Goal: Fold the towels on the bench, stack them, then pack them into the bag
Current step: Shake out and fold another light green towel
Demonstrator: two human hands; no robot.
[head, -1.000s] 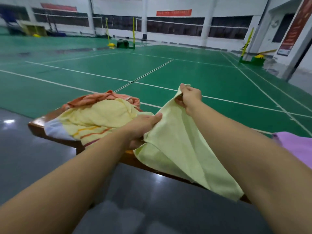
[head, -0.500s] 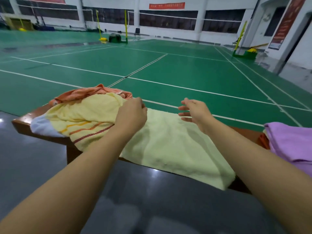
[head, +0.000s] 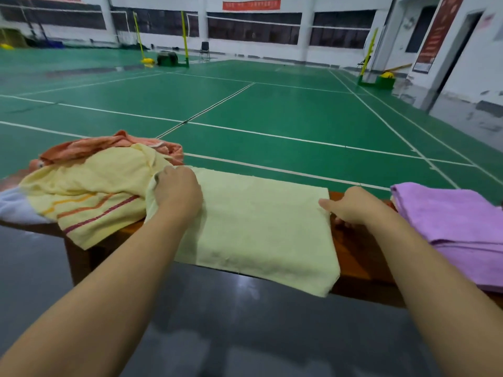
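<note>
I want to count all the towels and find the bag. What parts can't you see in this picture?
- Bag: not in the head view at all.
- Purple towels: cut off by the right edge, so no count.
- White cloth: cut off by the left edge.
- Orange towel: mostly buried under the striped yellow towel.
- Right hand: its fingertips are tucked under the pale yellow towel.

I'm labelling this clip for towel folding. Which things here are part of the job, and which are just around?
Job: pale yellow towel spread on the bench; left hand and right hand at its ends; striped yellow towel; orange towel; purple towel.

Around: net posts; chair.
</note>
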